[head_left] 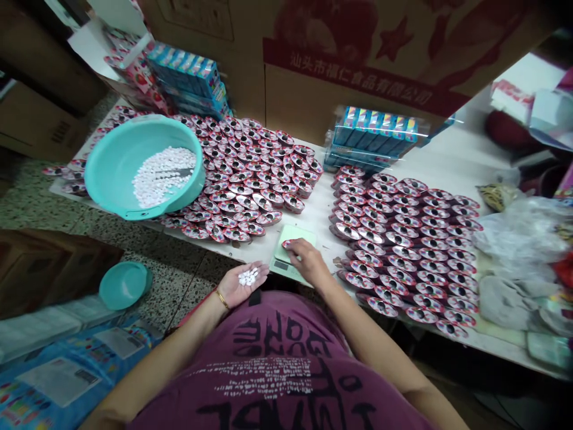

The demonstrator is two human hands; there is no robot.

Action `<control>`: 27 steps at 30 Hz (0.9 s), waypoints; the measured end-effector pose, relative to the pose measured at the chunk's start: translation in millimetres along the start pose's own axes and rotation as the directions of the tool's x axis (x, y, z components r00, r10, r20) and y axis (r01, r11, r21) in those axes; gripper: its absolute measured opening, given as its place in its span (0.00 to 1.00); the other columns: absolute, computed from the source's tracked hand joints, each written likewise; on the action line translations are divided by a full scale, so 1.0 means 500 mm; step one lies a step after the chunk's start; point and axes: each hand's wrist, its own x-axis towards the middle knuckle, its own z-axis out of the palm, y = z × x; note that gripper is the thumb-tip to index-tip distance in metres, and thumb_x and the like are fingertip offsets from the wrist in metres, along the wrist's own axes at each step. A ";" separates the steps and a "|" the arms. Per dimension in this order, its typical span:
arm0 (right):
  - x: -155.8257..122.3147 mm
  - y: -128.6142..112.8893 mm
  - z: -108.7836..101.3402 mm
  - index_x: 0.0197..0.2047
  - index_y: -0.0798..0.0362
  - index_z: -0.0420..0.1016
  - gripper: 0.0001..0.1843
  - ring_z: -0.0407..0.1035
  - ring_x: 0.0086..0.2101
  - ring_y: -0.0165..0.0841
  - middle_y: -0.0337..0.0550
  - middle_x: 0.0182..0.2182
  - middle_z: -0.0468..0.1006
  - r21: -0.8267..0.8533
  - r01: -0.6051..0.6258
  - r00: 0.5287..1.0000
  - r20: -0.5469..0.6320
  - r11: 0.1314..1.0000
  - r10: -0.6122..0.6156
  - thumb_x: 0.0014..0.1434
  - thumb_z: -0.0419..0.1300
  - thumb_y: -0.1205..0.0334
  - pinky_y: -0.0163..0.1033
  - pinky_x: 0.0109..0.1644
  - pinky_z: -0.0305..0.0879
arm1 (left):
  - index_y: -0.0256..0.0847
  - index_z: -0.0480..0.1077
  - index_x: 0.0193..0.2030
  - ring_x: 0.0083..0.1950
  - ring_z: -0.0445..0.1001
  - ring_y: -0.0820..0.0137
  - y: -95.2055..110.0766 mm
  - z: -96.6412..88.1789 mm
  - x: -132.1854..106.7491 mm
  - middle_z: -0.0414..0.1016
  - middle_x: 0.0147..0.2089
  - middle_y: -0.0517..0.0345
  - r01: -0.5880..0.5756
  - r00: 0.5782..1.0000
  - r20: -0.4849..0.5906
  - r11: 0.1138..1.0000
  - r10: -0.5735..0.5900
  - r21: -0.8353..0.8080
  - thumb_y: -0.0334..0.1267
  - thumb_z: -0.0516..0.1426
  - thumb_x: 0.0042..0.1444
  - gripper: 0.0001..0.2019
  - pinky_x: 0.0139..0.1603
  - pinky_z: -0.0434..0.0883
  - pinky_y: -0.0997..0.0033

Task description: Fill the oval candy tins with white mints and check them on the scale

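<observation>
My left hand (233, 288) is turned palm up near the table's front edge, cradling a small heap of white candies (248, 276). On a pale green digital scale (299, 233) rests a small oval container (287, 243) with a red patterned rim, and the fingers of my right hand (308, 261) are closed on it. My right hand partly hides this container. To the left, a turquoise basin (145, 122) holds more white candies (163, 170) and what looks like a scoop, partly buried.
Rows of similar oval containers (244, 190) fill the table's left-middle, and another block (405, 251) stands right. Behind are shrink-wrapped blue packs (376, 131) and a large carton (295, 101). Plastic bags (514, 239) lie far right. A small turquoise bowl (125, 285) sits low at left.
</observation>
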 end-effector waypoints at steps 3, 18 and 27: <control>-0.002 0.058 -0.021 0.40 0.54 0.70 0.12 0.63 0.38 0.30 0.45 0.35 0.69 -0.084 -0.072 0.997 0.030 0.994 0.074 0.56 0.48 0.67 0.34 0.44 0.59 | 0.26 0.67 0.41 0.45 0.71 0.63 0.005 0.009 0.006 0.72 0.42 0.40 -0.008 1.000 0.001 1.000 0.008 -0.005 0.29 0.49 0.52 0.12 0.46 0.67 0.65; -0.007 -0.138 0.096 0.33 0.57 0.68 0.07 0.60 0.33 0.30 0.43 0.32 0.68 -0.173 0.321 0.861 0.463 0.931 -0.210 0.56 0.49 0.69 0.33 0.34 0.57 | 0.30 0.67 0.31 0.28 0.71 0.74 -0.028 -0.001 -0.009 0.72 0.25 0.53 0.041 0.996 -0.075 0.999 -0.044 -0.035 0.32 0.47 0.55 0.10 0.33 0.68 0.74; -0.009 -0.137 0.102 0.34 0.54 0.65 0.04 0.59 0.30 0.29 0.40 0.32 0.66 -0.153 0.323 0.850 0.482 0.934 -0.215 0.55 0.50 0.67 0.33 0.26 0.53 | 0.31 0.67 0.28 0.24 0.70 0.73 -0.024 -0.005 -0.036 0.71 0.22 0.53 0.019 0.983 -0.181 1.000 -0.017 0.013 0.29 0.44 0.56 0.12 0.27 0.68 0.73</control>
